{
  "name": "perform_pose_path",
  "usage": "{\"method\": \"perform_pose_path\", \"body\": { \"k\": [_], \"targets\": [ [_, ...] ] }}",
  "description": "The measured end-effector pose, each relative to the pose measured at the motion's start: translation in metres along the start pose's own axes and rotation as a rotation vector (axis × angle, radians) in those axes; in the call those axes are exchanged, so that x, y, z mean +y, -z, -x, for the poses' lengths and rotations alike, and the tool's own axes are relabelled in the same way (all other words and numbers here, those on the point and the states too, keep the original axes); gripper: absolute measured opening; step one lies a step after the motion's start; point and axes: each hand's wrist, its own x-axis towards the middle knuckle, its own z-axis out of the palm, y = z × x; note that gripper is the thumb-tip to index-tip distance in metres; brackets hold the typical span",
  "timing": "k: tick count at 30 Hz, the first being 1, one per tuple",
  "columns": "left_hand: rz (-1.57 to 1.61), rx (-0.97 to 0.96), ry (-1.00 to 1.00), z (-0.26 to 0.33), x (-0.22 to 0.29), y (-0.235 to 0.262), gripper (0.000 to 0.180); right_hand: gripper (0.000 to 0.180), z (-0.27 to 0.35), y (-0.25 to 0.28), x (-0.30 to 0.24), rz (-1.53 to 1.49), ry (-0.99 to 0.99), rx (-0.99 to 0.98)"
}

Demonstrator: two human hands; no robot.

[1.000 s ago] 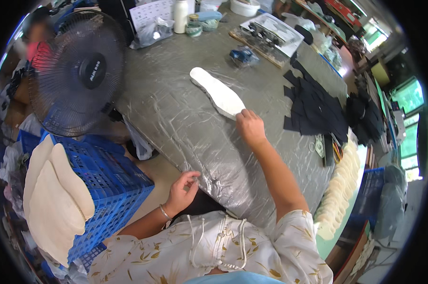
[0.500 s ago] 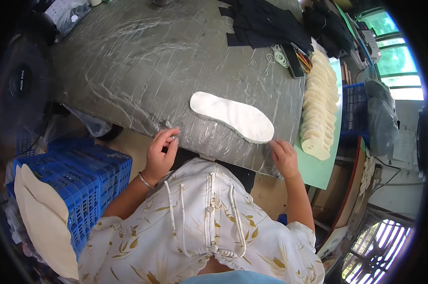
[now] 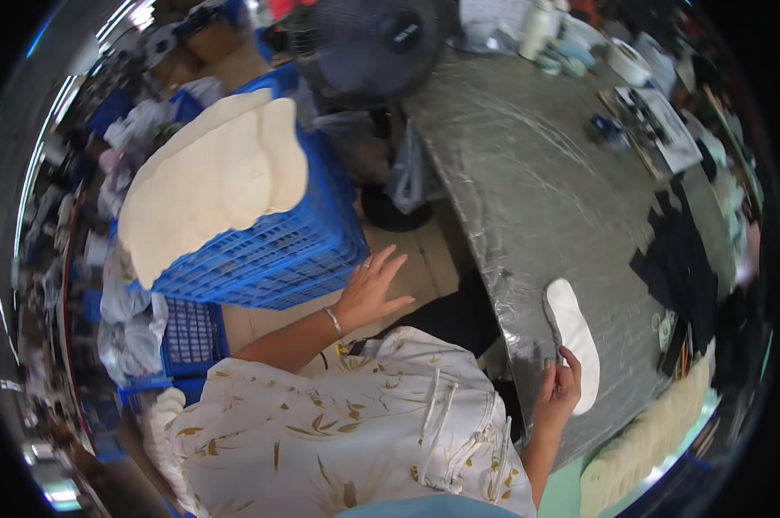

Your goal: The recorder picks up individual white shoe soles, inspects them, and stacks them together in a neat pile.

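Observation:
My left hand (image 3: 371, 289) is open with its fingers spread. It is in the air beside the right end of a blue plastic crate (image 3: 265, 268) and holds nothing. Cream insole-shaped pieces (image 3: 213, 173) lie overlapping on top of that crate. On the grey, film-covered table (image 3: 528, 198) lies a white insole (image 3: 573, 324), close to the near edge. My right hand (image 3: 560, 388) is at the insole's near side, its fingers loosely bent over the edge and the thumb apart from them. No grip on the insole shows.
A row of overlapping cream insoles (image 3: 653, 432) lies on a green sheet (image 3: 571, 479) at the lower right. Dark cloth pieces (image 3: 683, 259) are at the table's right. A black fan (image 3: 373, 43) stands beyond the crate. Clear plastic bags (image 3: 412, 173) hang by the table's edge.
My view has swung left, bringing the crate with the cream pieces nearer the middle. My left hand has left the table's edge and opened toward the crate. My right hand stays by the insole.

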Motion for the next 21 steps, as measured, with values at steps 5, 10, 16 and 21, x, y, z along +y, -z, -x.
{"method": "perform_pose_path", "body": {
  "k": [5, 10, 16, 21],
  "targets": [
    [-0.022, 0.384, 0.113, 0.049, -0.019, 0.048, 0.051, 0.048, -0.042, -0.039, -0.054, -0.204, 0.040, -0.153],
    [-0.263, 0.776, 0.146, 0.057, -0.066, 0.117, 0.040, 0.040, -0.051, -0.049, -0.058, -0.144, 0.181, -0.267],
    [-0.312, 0.661, 0.176, 0.027, -0.095, 0.179, 0.039, 0.030, -0.050, -0.052, -0.062, -0.076, 0.214, -0.252],
    [-0.157, 0.544, 0.178, 0.021, -0.113, 0.202, 0.019, 0.028, -0.040, -0.051, -0.052, -0.078, 0.132, -0.233]
  ]
}}
